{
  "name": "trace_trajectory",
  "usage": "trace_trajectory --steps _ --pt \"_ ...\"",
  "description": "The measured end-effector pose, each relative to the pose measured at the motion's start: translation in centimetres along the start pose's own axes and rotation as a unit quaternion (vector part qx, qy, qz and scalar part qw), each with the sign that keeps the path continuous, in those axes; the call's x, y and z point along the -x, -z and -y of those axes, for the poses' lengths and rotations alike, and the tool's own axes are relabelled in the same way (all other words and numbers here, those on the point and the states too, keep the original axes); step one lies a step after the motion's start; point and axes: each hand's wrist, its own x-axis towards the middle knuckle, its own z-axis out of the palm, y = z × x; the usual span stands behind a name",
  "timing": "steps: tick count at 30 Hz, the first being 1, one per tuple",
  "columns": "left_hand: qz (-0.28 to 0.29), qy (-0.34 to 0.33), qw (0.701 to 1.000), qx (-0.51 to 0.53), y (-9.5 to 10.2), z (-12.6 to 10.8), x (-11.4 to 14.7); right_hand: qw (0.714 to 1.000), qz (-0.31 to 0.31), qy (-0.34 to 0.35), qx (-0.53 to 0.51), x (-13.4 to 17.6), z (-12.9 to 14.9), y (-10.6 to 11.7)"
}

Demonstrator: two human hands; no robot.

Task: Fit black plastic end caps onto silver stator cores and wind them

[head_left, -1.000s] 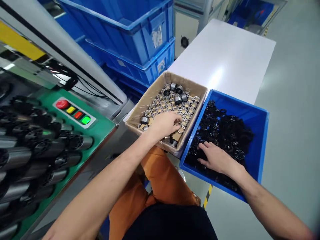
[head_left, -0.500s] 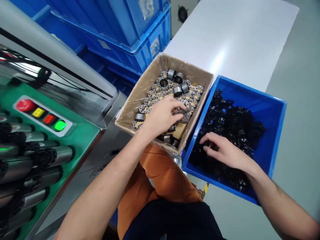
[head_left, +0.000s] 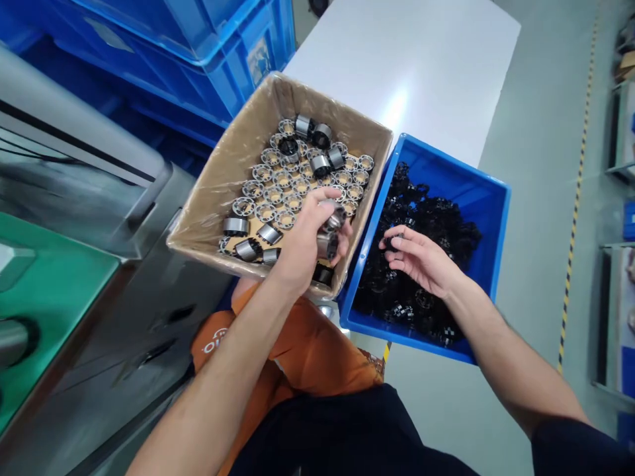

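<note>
Widest of all here is the white table [head_left: 411, 63], a bright streak of glare across it, and at the left of it rise the stacked blue crates [head_left: 218, 76], their contents out of sight. Now the brown box [head_left: 233, 165], lined with clear plastic, sitting against the table's near end! Inside, rows of upright metal rings [head_left: 282, 178] stand close together on a tan base, and several loose cylinders [head_left: 236, 227], silvery with dark ends, lie among and on top of them, some tipped on their sides. Right alongside, close to the box wall, comes the blue bin [head_left: 461, 182], heaped with small black parts [head_left: 441, 228], glossy in places, piled deepest toward the middle, with bare blue wall showing at the far right.

On to the hands! The left hand [head_left: 300, 244] is over the near right part of the box, fingers curled around and a narrow grip closed on two metal cylinders [head_left: 326, 245], one above the other, with the thumb side over the upper one and fingertips showing beyond the lower. Over in the bin, the right hand [head_left: 421, 261] is above the heap, thumb and forefinger pinched almost together, and there between the tips sits a small black piece [head_left: 391, 243], mostly covered by the fingers, its shape hard to make out. The other fingers curl loosely beneath it.
</note>
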Motion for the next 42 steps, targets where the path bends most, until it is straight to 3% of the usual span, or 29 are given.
trace_trajectory --steps 4,7,9,12,16,21,26,34,42 --pt "0.095 -0.056 0.992 -0.054 0.1 1.1 1.0 0.998 0.002 0.066 -0.008 0.2 2.1 -2.4" --pt "0.144 -0.073 0.986 -0.035 0.3 1.4 1.5 0.984 0.039 0.160 0.070 0.2 3.2 -4.9" --pt "0.141 -0.088 0.986 -0.025 0.4 1.5 1.7 0.955 0.028 0.254 0.154 0.2 3.4 -6.2" --pt "0.087 -0.106 0.990 -0.033 0.2 2.0 1.8 0.890 -0.040 0.382 0.247 0.1 3.0 -7.4" --pt "0.063 -0.090 0.994 -0.001 -1.1 2.4 1.9 0.829 -0.095 0.482 0.265 -0.1 1.8 -8.1" --pt "0.014 -0.105 0.994 0.002 -2.3 2.1 2.2 0.822 -0.057 0.492 0.282 -0.4 1.1 -7.7" --pt "-0.003 -0.123 0.992 0.028 -1.9 2.0 2.5 0.829 -0.001 0.468 0.306 -0.8 1.0 -6.9" --pt "0.015 -0.120 0.993 0.006 -1.2 2.7 3.0 0.872 -0.052 0.399 0.277 -0.6 1.4 -6.1" --pt "0.055 -0.102 0.992 -0.043 -0.8 2.6 3.0 0.848 -0.012 0.447 0.284 -0.6 2.1 -5.5"
